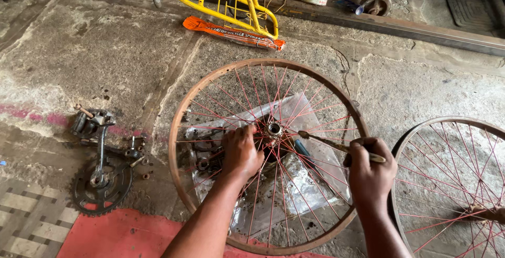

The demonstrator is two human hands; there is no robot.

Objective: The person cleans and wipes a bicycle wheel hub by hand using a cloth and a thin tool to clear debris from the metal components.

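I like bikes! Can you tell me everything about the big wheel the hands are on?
The wheel lies flat on the concrete floor, over a crumpled clear plastic sheet. Its round metal rim looks brown and rusty, with no tyre. Thin reddish spokes run from the rim to a shiny metal hub in the middle. The left hand rests on the spokes beside the hub. The right hand holds a long thin tool pointing at the hub.

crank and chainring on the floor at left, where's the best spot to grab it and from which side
Probably the straight crank arm, taken from above with fingers across it. It lies flat on the concrete floor, bare and narrow between the pedal end and the toothed chainring, whose teeth make a poor grip. Both hands are at the wheel.
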